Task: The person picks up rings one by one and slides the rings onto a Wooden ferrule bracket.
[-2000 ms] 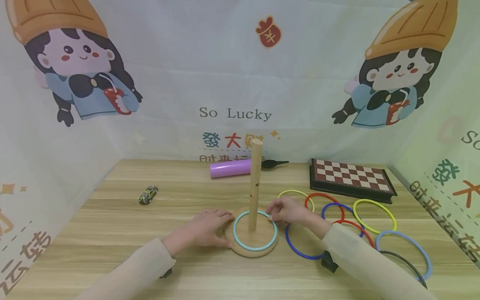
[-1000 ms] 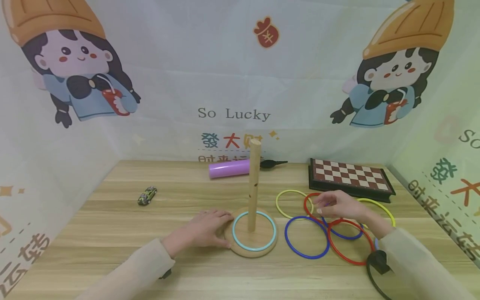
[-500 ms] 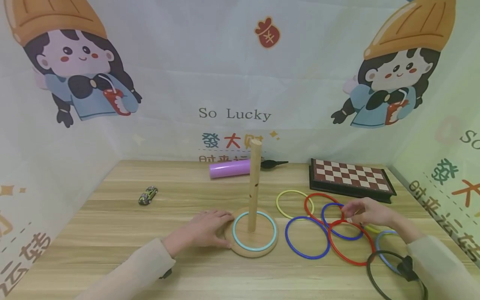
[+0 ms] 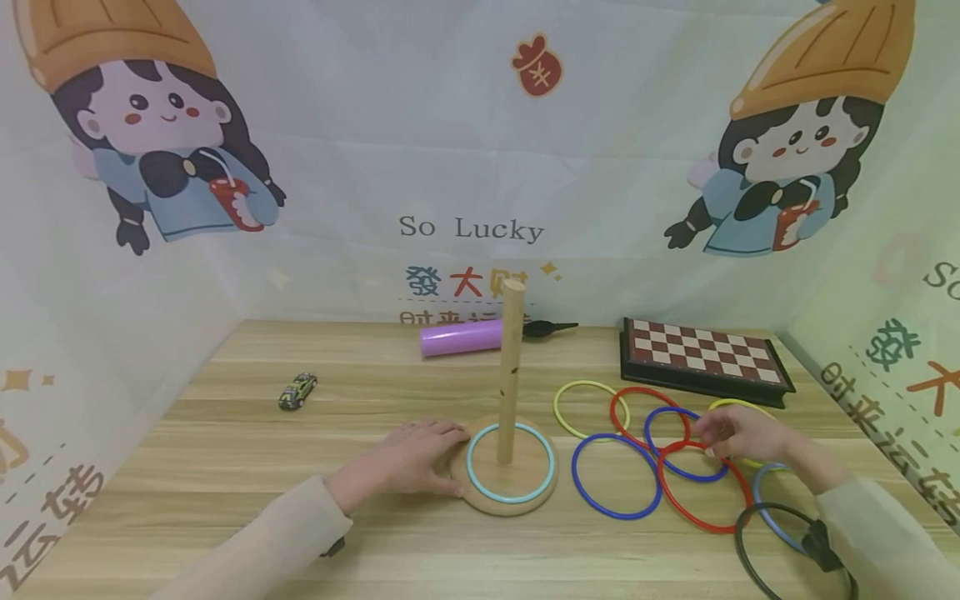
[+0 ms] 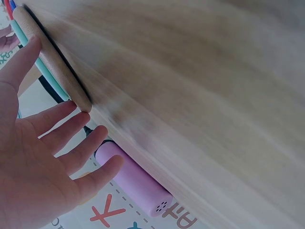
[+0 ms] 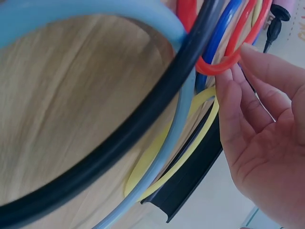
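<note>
In the head view my left hand rests on the left edge of the round wooden base, fingers spread. An upright wooden post rises from it, with a light turquoise ring lying around its foot. On the right, my right hand is at the back edge of the nearer red ring. The right wrist view shows that red ring between thumb and forefinger. A blue ring overlaps it, and a second red ring lies behind.
Another blue ring, a pale yellow ring, a yellow ring, a light blue ring and a black ring lie around. At the back are a purple cylinder and a chessboard box. A toy car stands left.
My right hand has left the turquoise ring on the base and moved right, over the loose rings, to the nearer red ring. The left hand has stayed on the base.
</note>
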Demonstrator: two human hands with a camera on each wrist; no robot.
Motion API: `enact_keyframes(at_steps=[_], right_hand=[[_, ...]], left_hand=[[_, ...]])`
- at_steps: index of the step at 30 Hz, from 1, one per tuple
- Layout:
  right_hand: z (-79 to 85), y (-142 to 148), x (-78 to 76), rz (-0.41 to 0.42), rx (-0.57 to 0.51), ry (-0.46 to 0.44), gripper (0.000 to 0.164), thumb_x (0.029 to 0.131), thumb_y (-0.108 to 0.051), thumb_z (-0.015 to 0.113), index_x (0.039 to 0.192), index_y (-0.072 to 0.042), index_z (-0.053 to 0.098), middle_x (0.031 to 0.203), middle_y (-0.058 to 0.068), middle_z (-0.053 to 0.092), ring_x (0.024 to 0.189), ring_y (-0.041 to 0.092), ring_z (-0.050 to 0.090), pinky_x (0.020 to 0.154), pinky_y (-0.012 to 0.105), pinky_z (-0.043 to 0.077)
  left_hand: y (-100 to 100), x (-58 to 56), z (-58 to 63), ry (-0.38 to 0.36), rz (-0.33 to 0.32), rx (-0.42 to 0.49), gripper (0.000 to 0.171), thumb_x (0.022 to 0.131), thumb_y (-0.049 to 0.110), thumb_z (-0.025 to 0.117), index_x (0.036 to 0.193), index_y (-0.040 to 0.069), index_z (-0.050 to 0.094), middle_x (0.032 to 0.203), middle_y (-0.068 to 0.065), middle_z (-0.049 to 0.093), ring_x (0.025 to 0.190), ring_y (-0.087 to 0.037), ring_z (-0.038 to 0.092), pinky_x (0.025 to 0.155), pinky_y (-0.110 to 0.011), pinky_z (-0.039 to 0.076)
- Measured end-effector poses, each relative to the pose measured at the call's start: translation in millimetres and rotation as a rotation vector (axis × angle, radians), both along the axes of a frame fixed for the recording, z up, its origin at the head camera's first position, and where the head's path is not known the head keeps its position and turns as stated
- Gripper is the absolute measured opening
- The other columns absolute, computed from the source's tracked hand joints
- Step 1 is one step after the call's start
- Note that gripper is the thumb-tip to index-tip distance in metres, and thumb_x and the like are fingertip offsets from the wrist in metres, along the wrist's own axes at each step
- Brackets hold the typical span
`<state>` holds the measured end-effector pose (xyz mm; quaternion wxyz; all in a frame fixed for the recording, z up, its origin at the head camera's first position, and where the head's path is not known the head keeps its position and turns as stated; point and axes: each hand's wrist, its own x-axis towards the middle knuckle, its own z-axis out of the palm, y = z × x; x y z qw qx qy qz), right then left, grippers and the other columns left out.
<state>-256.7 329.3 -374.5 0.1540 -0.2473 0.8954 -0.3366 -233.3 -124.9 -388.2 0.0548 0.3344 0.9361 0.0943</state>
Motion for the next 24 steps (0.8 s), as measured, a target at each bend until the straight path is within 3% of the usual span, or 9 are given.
enact_keyframes(at_steps=[8, 14, 24], right_hand=[[-0.9, -1.6, -0.8, 0.034, 0.05, 0.085, 0.02, 0.072, 0.007, 0.061, 0.092, 0.01, 0.058, 0.08, 0.005, 0.058, 0.07, 0.013, 0.052, 0.058, 0.024, 0.047], [12.9, -1.3, 1.7, 0.081, 0.117, 0.128, 0.02, 0.074, 0.005, 0.061, 0.094, 0.005, 0.059, 0.078, 0.004, 0.056, 0.07, 0.013, 0.052, 0.059, 0.026, 0.047], [36.9, -2.0, 1.2, 0.092, 0.035, -0.014, 0.026, 0.078, 0.008, 0.051, 0.104, 0.009, 0.052, 0.08, 0.011, 0.053, 0.064, 0.019, 0.054, 0.051, 0.031, 0.049]], left_hand=[[0.5, -0.1, 0.5, -0.001, -0.002, 0.0, 0.073, 0.074, 0.051, 0.062, 0.128, 0.006, 0.044, 0.131, -0.011, 0.041, 0.119, -0.034, 0.034, 0.096, -0.054, 0.025], [0.7, 0.7, 0.9, 0.002, -0.008, 0.001, 0.073, 0.074, 0.051, 0.062, 0.128, 0.005, 0.044, 0.131, -0.011, 0.041, 0.118, -0.033, 0.035, 0.095, -0.054, 0.026], [1.0, 1.1, 1.7, 0.001, -0.009, 0.002, 0.072, 0.074, 0.049, 0.063, 0.127, 0.005, 0.044, 0.13, -0.012, 0.041, 0.118, -0.032, 0.035, 0.095, -0.052, 0.027]])
